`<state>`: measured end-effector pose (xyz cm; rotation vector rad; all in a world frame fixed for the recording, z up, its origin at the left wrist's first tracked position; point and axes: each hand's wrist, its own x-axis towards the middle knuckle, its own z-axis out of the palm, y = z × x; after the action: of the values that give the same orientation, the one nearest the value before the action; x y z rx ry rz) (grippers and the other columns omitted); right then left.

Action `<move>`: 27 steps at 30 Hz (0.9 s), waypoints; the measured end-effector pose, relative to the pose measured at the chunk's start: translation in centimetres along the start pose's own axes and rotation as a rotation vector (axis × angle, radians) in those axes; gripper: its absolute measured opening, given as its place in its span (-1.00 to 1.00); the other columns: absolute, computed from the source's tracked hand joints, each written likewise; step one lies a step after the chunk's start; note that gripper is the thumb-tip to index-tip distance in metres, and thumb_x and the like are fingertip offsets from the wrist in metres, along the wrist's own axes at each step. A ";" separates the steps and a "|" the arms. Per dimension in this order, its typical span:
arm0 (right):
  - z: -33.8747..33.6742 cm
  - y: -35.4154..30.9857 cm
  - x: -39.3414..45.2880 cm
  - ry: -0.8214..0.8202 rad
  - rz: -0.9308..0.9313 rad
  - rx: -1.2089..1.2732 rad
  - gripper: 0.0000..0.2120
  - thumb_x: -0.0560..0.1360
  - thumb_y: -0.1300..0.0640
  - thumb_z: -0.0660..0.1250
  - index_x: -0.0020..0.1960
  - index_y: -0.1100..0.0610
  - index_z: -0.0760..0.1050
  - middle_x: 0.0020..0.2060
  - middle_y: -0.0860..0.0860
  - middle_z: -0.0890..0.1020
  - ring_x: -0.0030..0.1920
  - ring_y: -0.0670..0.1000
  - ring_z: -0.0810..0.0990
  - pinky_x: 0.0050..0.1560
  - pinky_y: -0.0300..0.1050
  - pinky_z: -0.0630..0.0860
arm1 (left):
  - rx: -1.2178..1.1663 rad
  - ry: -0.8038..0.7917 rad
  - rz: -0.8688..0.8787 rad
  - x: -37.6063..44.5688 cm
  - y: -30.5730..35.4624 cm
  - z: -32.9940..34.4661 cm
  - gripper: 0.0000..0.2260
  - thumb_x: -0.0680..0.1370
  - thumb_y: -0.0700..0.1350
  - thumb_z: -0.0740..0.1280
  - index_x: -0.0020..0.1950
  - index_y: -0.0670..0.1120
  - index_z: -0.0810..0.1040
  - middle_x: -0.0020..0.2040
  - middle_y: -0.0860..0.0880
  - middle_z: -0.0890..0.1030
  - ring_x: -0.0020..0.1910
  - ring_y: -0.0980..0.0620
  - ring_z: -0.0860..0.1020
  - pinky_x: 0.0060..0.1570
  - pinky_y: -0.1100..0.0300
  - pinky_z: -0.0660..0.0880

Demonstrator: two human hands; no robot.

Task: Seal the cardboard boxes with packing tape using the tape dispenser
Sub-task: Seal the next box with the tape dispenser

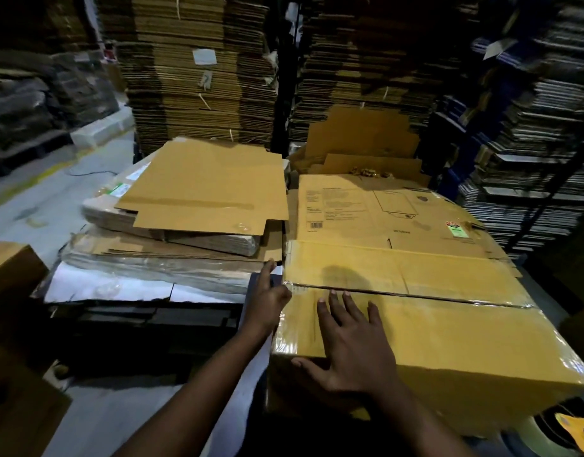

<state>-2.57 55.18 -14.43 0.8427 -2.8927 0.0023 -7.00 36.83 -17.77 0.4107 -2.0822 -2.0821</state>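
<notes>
A large brown cardboard box (pixel 448 341) stands in front of me with its top flaps closed. Clear packing tape (pixel 415 296) runs along the centre seam and shines at the box's left edge. My right hand (pixel 353 344) lies flat on the near flap with fingers spread and the thumb over the front edge. My left hand (pixel 270 298) touches the box's left side at the seam's end, its fingers straight. A yellow object (pixel 577 430) shows at the bottom right corner; I cannot tell whether it is the tape dispenser.
Left of the box, flattened cartons (pixel 204 189) lie on wrapped bundles (pixel 158 262). Another flattened printed carton (pixel 392 212) lies behind the box. Tall stacks of flat cardboard (pixel 198 70) fill the back and right. A small brown box (pixel 10 275) stands at the left edge.
</notes>
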 end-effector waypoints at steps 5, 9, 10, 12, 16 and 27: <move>0.1 -0.6 -0.2 -0.004 0.075 0.015 0.16 0.26 -0.72 -0.01 0.36 0.21 0.53 0.30 0.20 0.58 0.31 0.25 0.56 0.19 0.40 0.48 | -0.071 -0.057 -0.044 3.2 3.8 1.4 -0.59 0.61 -0.24 0.28 0.38 0.12 0.35 0.15 0.06 0.56 0.13 -0.01 0.56 0.04 0.09 0.54; 0.5 -0.6 0.0 -0.015 0.087 0.007 0.06 0.35 -0.66 -0.02 0.33 0.21 0.56 0.27 0.21 0.60 0.26 0.27 0.59 0.12 0.36 0.53 | 0.142 -0.125 -0.025 6.6 2.3 2.3 -0.54 0.54 -0.01 0.36 0.45 0.02 0.44 0.38 0.06 0.46 0.35 0.02 0.44 0.37 0.02 0.37; 0.6 -0.6 0.0 -0.016 0.086 0.002 0.06 0.36 -0.65 -0.03 0.32 0.22 0.56 0.26 0.21 0.61 0.25 0.27 0.60 0.10 0.37 0.54 | 0.100 -0.109 -0.063 7.6 1.2 2.3 -0.47 0.46 0.07 0.40 0.43 0.04 0.44 0.33 0.04 0.54 0.31 -0.03 0.50 0.35 -0.08 0.41; 0.7 -0.5 0.0 -0.019 0.084 -0.011 0.04 0.38 -0.63 -0.04 0.31 0.23 0.57 0.25 0.22 0.61 0.23 0.28 0.61 0.07 0.38 0.54 | 0.016 -0.097 -0.144 8.9 0.0 2.2 -0.43 0.37 0.09 0.44 0.36 0.00 0.48 0.19 -0.07 0.64 0.18 -0.14 0.60 0.27 -0.20 0.48; 0.8 -0.3 0.0 -0.029 0.055 -0.017 0.03 0.41 -0.60 -0.04 0.34 0.27 0.53 0.28 0.23 0.59 0.26 0.30 0.58 0.12 0.41 0.51 | -0.030 -0.120 -0.168 7.9 2.3 2.2 -0.77 0.65 -0.12 0.24 0.29 -0.14 0.48 0.22 -0.16 0.59 0.17 -0.14 0.57 0.25 0.03 0.47; 0.6 0.1 -0.5 -0.019 0.003 0.022 0.20 0.25 -0.73 -0.02 0.41 0.25 0.47 0.36 0.19 0.53 0.33 0.26 0.53 0.23 0.34 0.48 | -0.199 -0.129 -0.281 10.2 4.2 3.2 -0.61 0.71 0.07 0.06 0.10 -0.16 0.56 0.04 -0.18 0.60 -0.19 -0.03 0.57 -0.19 0.18 0.47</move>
<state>-2.30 55.55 -15.09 0.8469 -2.9167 0.0258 -17.92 36.64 -14.42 0.5816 -1.9533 -2.5107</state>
